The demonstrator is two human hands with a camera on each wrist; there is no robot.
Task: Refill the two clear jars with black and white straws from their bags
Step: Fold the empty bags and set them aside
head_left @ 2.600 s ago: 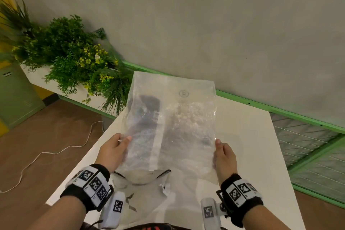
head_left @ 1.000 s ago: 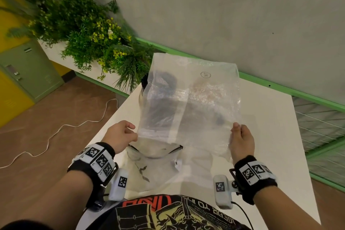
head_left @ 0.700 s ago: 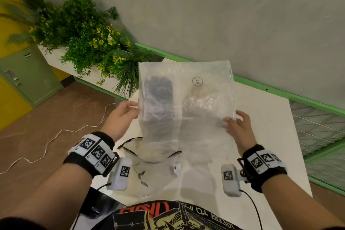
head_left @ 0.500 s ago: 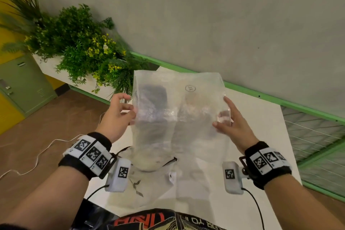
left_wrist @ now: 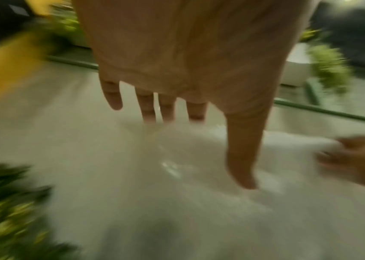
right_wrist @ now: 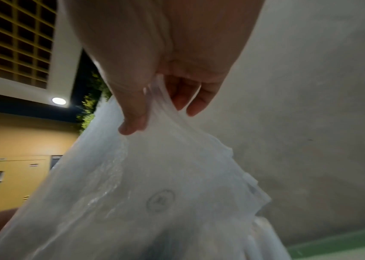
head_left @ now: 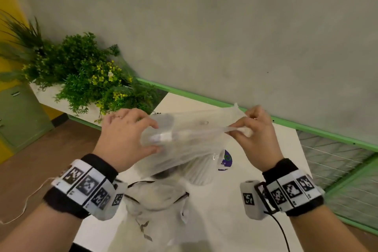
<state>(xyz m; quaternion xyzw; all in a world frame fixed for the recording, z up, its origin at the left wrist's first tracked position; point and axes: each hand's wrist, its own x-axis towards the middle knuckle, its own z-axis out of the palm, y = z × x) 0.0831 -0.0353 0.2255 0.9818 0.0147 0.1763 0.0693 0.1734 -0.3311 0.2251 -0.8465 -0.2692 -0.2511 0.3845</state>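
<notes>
I hold a clear plastic bag (head_left: pixel 188 139) bunched up over the white table (head_left: pixel 225 223). My left hand (head_left: pixel 153 137) wraps its fingers over and its thumb under the bag's left end. My right hand (head_left: pixel 235 129) pinches the stretched right corner between thumb and fingers, plainly seen in the right wrist view (right_wrist: pixel 154 119) above the bag (right_wrist: pixel 154 193) and its round printed mark. The left wrist view is blurred, with my left hand (left_wrist: pixel 199 140) lying on the bag (left_wrist: pixel 177 167). White straws (head_left: pixel 199 172) and something dark (head_left: pixel 163 174) show under the bag; no jar is clearly seen.
A second clear bag (head_left: pixel 155 200) with dark edging lies flat near the table's front. A purple label (head_left: pixel 226 159) shows beneath the held bag. Green plants (head_left: pixel 88 80) stand at the left, a green rail (head_left: pixel 204 100) runs along the wall, and wire mesh (head_left: pixel 337 161) is at the right.
The bag was held up flat by its lower corners. Both hands slid up its sides to the top, and now it is bunched between them and pulled sideways.
</notes>
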